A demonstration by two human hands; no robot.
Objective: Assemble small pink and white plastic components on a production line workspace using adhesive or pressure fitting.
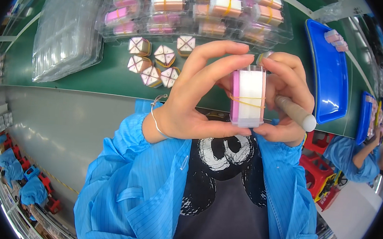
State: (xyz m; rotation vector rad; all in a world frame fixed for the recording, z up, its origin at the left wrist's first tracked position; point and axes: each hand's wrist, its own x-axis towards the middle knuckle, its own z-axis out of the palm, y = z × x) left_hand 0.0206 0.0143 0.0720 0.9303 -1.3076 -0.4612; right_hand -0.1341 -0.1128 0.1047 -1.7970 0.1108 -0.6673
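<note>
The left hand [193,97] has its fingers [214,60] curled over the top and left side of a small block [247,97], thumb pressed under its lower edge, so the block is pinched between them. The right hand [285,97] closes on the block's right side and also clamps a tan stick with a white rounded tip [296,113] under its fingers; the stick slants down to the right. The block is white with pink side strips, bound by a thin yellow rubber band [247,100] across its middle. Its long axis stands nearly upright, broad white face toward the camera, held up in front of the chest just short of the green table [91,73]. Beyond the fingers, five small triangular-segmented pieces [155,62] lie loose on the table, and behind them clear plastic trays [200,12] hold more banded blocks. A blue tray [329,81] sits to the right, a stack of clear empty trays [68,24] to the left
</note>
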